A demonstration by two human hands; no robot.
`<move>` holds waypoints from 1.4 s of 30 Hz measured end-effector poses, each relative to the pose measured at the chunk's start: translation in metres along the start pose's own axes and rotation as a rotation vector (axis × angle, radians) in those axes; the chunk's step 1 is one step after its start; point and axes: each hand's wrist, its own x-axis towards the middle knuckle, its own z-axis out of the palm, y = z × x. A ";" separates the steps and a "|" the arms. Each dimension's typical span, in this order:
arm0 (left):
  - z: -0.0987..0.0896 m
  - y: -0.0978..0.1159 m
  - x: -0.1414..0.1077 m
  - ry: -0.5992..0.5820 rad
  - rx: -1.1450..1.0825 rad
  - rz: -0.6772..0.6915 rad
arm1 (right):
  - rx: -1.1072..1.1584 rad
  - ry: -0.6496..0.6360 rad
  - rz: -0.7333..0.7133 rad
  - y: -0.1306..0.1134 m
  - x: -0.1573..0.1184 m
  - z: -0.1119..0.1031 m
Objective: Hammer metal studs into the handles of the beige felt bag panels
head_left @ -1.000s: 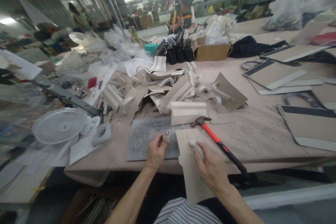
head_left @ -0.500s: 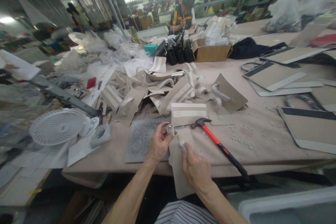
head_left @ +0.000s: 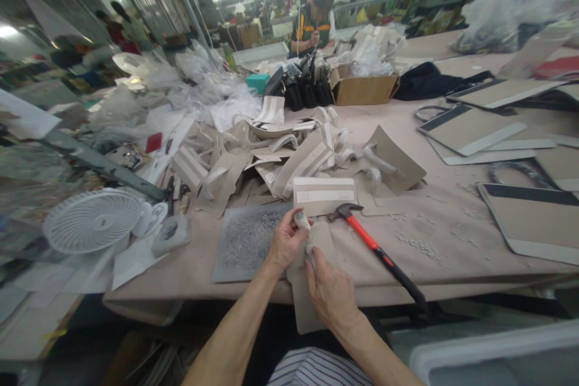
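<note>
My left hand (head_left: 286, 241) is closed, thumb and fingers pinching a small white wrapped piece (head_left: 302, 221) that looks like a curled strap or tube. Directly below it, my right hand (head_left: 332, 283) grips the lower end of the whitish wrapping over a beige panel (head_left: 302, 298). This panel hangs past the table's front edge, partly covered by both hands. A claw hammer (head_left: 368, 238) with a red and black handle lies right of the hands. Behind my left hand is a grey, scuffed slab (head_left: 237, 247).
Beyond the hands is a pile of beige panels with wrapped straps (head_left: 289, 160). A white fan (head_left: 93, 220) is at left, flat panels (head_left: 534, 217) at right. A cardboard box (head_left: 366, 89) and black bags (head_left: 307, 90) stand farther back, near a seated person (head_left: 314, 27).
Both hands have come closer together. My left hand has moved slightly right, and the white piece in it has tilted. My right hand has shifted slightly left with the panel.
</note>
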 end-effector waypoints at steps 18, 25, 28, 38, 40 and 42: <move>-0.008 -0.022 0.002 -0.023 0.137 0.031 | -0.294 0.270 0.192 0.139 0.008 -0.018; -0.007 -0.019 0.001 -0.024 0.165 0.043 | -0.385 0.104 0.156 0.145 0.009 -0.018; -0.007 -0.020 0.002 -0.026 0.188 0.044 | -0.289 0.030 0.164 0.144 0.013 -0.023; -0.004 -0.021 -0.007 -0.041 0.362 0.153 | 1.360 -0.442 0.623 0.100 0.012 -0.038; -0.005 -0.021 -0.006 -0.069 0.351 0.158 | 1.374 -0.424 0.651 0.092 0.011 -0.041; -0.006 -0.020 -0.004 -0.082 0.324 0.142 | 1.261 -0.358 0.586 0.085 0.010 -0.048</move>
